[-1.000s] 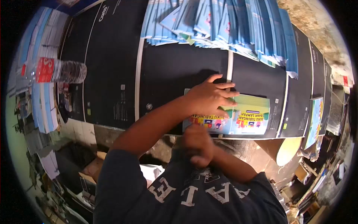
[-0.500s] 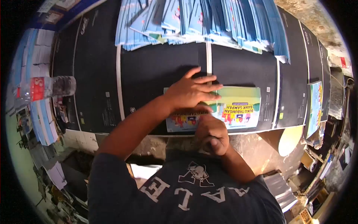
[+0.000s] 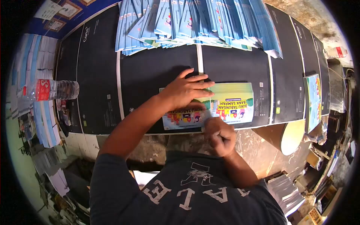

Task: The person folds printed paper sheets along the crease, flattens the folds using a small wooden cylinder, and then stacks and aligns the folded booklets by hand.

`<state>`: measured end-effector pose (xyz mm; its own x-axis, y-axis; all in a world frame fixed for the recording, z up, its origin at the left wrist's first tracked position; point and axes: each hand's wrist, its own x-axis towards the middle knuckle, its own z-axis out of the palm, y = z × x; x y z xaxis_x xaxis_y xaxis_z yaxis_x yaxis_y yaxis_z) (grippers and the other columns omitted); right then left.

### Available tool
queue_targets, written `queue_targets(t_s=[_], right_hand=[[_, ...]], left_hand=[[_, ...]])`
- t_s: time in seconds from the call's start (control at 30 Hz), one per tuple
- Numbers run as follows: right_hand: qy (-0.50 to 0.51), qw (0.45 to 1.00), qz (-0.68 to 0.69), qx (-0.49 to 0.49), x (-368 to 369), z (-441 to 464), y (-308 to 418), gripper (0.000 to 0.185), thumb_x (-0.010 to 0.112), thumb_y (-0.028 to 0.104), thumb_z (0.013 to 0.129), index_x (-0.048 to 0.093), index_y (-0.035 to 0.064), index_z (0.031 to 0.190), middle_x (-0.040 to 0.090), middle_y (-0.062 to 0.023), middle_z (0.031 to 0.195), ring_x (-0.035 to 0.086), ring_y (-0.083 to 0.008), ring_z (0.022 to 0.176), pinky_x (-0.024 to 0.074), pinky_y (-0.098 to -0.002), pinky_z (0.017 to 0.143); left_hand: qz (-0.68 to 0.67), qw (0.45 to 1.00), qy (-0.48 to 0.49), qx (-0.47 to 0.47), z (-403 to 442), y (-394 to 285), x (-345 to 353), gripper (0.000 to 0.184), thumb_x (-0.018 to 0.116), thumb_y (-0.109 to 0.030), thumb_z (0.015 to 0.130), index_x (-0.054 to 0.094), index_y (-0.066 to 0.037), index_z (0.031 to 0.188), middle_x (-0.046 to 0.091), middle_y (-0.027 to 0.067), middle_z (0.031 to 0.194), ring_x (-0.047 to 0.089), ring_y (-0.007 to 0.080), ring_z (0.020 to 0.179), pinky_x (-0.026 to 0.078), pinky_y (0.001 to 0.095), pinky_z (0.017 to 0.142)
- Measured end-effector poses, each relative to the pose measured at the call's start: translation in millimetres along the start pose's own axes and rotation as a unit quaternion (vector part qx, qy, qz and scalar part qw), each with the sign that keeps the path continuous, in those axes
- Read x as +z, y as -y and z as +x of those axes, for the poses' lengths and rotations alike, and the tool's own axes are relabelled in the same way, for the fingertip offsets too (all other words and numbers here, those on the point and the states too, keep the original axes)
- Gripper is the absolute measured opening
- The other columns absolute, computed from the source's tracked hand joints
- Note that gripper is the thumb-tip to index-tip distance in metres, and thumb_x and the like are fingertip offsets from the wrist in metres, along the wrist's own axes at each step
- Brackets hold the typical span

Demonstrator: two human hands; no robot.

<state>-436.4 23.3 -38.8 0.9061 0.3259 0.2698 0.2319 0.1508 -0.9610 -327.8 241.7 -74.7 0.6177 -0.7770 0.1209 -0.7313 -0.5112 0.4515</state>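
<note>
An open printed sheet or booklet [image 3: 234, 103] lies on the black tabletop [image 3: 161, 71] near its front edge, with yellow, green and blue cover art turned upside down. Across its left half rests my left hand [image 3: 189, 88], fingers spread over the middle line. My right hand [image 3: 220, 135] is at the lower edge of the booklet by that middle line, its fingers curled together. Whatever those fingers hold, if anything, is too hidden to make out.
Many blue booklets [image 3: 202, 24] fan out along the back of the table. A plastic bottle [image 3: 58, 90] with a red label lies at the left, beside stacked papers [image 3: 41, 60]. More booklets [image 3: 313, 103] lie at the right edge. A cardboard tube [image 3: 287, 137] is below.
My right hand has moved right from beside the booklet's left half to its middle line. My left hand stays spread on the booklet, while the whole view has shifted.
</note>
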Motion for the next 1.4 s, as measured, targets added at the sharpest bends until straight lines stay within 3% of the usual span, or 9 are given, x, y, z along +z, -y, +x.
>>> queue_targets(t_s=[0.23,0.37,0.43,0.53,0.63,0.73,0.87,0.97,1.4], right_hand=[[-0.013,0.998,-0.065,0.007,5,2,2,0.016,0.067,0.003,0.077,0.055,0.005,0.068,0.061,-0.008,0.067,0.057,-0.0269,0.061,0.0422,-0.0376,0.062],[-0.016,0.998,-0.05,0.025,8,0,3,0.015,0.067,0.001,0.078,0.056,0.0044,0.068,0.06,-0.0082,0.066,0.057,-0.0267,0.061,0.0423,-0.0372,0.062],[-0.023,0.998,-0.036,0.048,9,-1,5,0.015,0.067,0.001,0.078,0.056,0.0041,0.069,0.06,-0.0084,0.066,0.057,-0.0265,0.061,0.0424,-0.0369,0.063],[-0.006,0.998,-0.062,0.009,11,1,7,0.015,0.066,0.001,0.081,0.057,0.0035,0.068,0.061,-0.009,0.067,0.056,-0.0252,0.062,0.042,-0.0367,0.064],[-0.005,0.998,-0.046,0.045,7,2,10,0.017,0.064,0.002,0.083,0.056,0.0032,0.068,0.061,-0.0099,0.069,0.057,-0.0253,0.063,0.0424,-0.0368,0.065],[0.022,0.996,-0.052,0.076,10,8,16,0.032,0.055,0.015,0.094,0.048,0.0033,0.065,0.058,-0.0094,0.068,0.052,-0.0203,0.062,0.0452,-0.0343,0.062],[0.103,0.984,0.081,-0.124,25,44,62,0.051,0.05,0.041,0.099,0.052,0.0029,0.066,0.057,-0.011,0.064,0.054,-0.0249,0.061,0.0452,-0.0369,0.061],[0.055,0.997,0.051,-0.016,23,18,-3,0.053,0.049,0.044,0.1,0.053,0.0038,0.065,0.058,-0.0107,0.064,0.055,-0.0271,0.061,0.0449,-0.0395,0.061],[0.223,0.966,-0.032,-0.13,107,35,-21,0.017,0.064,0.029,0.069,0.06,0.0119,0.071,0.055,-0.0073,0.071,0.055,-0.033,0.065,0.0408,-0.0447,0.06]], left_hand=[[-0.042,0.977,0.035,-0.206,16,-40,-44,0.059,0.08,-0.043,0.079,0.066,-0.009,0.125,0.06,0.0134,0.13,0.052,0.0279,0.128,0.037,0.0519,0.105],[-0.094,0.963,0.059,-0.246,33,-41,-42,0.036,0.081,-0.031,0.076,0.069,-0.006,0.099,0.068,0.0095,0.103,0.061,0.0302,0.106,0.043,0.0451,0.092],[0.082,0.986,-0.033,-0.142,22,-60,-29,0.027,0.078,-0.021,0.077,0.063,-0.007,0.095,0.067,0.0081,0.092,0.063,0.0278,0.097,0.044,0.043,0.084],[0.129,0.98,-0.127,-0.081,2,-64,-23,0.031,0.077,-0.02,0.078,0.061,-0.008,0.102,0.065,0.0077,0.096,0.061,0.0265,0.1,0.044,0.0437,0.087],[0.026,0.988,-0.011,-0.153,12,-37,-30,0.039,0.074,-0.024,0.084,0.063,-0.01,0.119,0.064,0.0101,0.121,0.055,0.0276,0.122,0.043,0.0467,0.101],[0.019,1.0,-0.009,0.003,2,-13,-7,0.049,0.066,-0.033,0.094,0.057,-0.026,0.141,0.042,-0.0004,0.158,0.031,0.0259,0.149,0.03,0.0536,0.118],[0.015,0.999,-0.039,-0.008,-8,-9,10,0.041,0.061,-0.038,0.096,0.064,-0.024,0.134,0.045,0.0004,0.156,0.034,0.0263,0.148,0.026,0.0538,0.12],[-0.008,1.0,-0.018,-0.02,-7,-6,5,0.044,0.057,-0.044,0.097,0.063,-0.023,0.135,0.045,0.0007,0.156,0.034,0.0257,0.148,0.023,0.0551,0.12],[-0.012,0.998,-0.06,-0.027,-6,-11,0,0.046,0.068,-0.049,0.09,0.069,-0.021,0.126,0.055,-0.0007,0.148,0.044,0.0231,0.142,0.025,0.0574,0.118]])
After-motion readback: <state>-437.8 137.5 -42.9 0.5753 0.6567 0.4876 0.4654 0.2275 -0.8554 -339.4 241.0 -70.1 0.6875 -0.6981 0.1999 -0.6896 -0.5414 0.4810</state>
